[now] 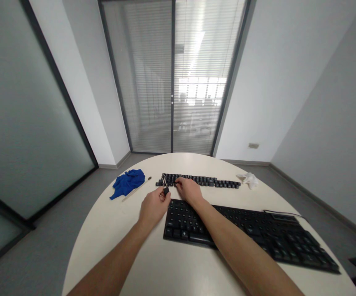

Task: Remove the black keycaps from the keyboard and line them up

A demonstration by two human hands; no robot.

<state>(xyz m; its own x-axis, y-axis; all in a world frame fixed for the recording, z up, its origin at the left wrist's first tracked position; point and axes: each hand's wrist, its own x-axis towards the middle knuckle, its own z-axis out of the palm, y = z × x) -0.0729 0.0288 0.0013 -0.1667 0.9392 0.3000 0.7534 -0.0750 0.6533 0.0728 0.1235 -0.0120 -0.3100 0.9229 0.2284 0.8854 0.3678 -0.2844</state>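
Observation:
My left hand is closed on what looks like a wire keycap puller, a small black block with thin pale prongs pointing away from me. My right hand reaches over the back of the black keyboard, its fingers pinched on a small black keycap at the near edge of the loose ones. These loose black keycaps lie in rows behind the keyboard. Several key positions on the keyboard look bare, but my right forearm hides part of it.
A crumpled blue cloth lies at the left of the round white table, beside a thin brush. White crumpled tissue rests at the right end of the keycaps. The keyboard's cable runs along its back right.

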